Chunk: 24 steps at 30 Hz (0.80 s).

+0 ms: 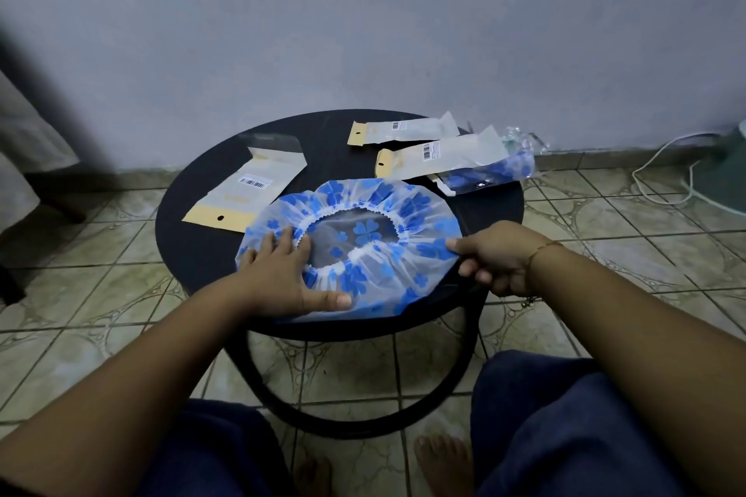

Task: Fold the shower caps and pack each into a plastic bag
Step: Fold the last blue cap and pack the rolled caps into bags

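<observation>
A translucent shower cap (pixel 363 230) with blue clover prints lies spread out, opening up, on the near part of a round black table (pixel 193 238). My left hand (pixel 282 270) presses flat on the cap's left side, fingers straight. My right hand (pixel 492 258) pinches the cap's right edge between thumb and curled fingers. An empty plastic bag (pixel 250 186) with a tan header lies left of the cap. Two more such bags (pixel 403 131) (pixel 440 157) lie at the back. A packed blue cap in its bag (pixel 492 169) lies at the table's right rim.
The table stands against a pale wall on a tiled floor. A white cable (pixel 662 173) and a greenish object (pixel 726 169) are at the right. A pale cloth (pixel 24 157) hangs at the left. My knees and bare feet are below the table.
</observation>
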{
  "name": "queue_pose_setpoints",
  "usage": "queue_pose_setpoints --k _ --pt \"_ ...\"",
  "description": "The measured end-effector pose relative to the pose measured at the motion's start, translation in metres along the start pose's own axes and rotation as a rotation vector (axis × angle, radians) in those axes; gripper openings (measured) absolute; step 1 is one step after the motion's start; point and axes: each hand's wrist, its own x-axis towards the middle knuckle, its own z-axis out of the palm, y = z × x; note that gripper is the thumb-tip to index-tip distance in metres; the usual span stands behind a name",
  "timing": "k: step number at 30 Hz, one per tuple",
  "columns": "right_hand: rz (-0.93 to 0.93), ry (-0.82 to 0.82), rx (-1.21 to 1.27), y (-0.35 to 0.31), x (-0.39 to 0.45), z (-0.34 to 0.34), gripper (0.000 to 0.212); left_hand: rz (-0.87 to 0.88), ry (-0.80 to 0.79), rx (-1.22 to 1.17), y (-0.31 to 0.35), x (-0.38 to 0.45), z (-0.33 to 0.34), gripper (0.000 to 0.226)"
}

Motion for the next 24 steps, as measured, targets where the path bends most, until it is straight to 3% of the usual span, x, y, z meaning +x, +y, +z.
queue_pose_setpoints --k 5,9,13,16,19,22,24 --pt "0.147 -0.063 0.267 0.008 0.009 -0.011 0.023 0.053 -0.043 0.047 -0.008 -0.003 0.006 0.160" --pt "0.078 0.041 0.073 0.007 0.010 -0.008 0.022 0.081 -0.054 0.066 -0.014 -0.002 0.006 0.157" --pt "-0.165 0.301 -0.400 0.013 0.015 -0.006 0.022 0.164 -0.029 -0.009 -0.020 -0.009 0.007 0.151" --pt "-0.509 0.482 -0.550 0.021 0.010 -0.007 0.045 0.244 0.040 -0.107 -0.033 -0.020 -0.003 0.141" --pt "-0.919 0.330 -0.771 0.025 -0.001 -0.006 0.069 0.255 0.052 -0.096 -0.051 -0.028 -0.006 0.143" --pt "-0.844 0.030 -1.030 0.037 0.004 -0.003 0.088 0.228 -0.008 0.012 -0.064 -0.032 0.006 0.140" --pt "-0.743 -0.057 -1.170 0.043 0.010 -0.007 0.100 0.220 0.018 0.051 -0.070 -0.032 0.012 0.134"
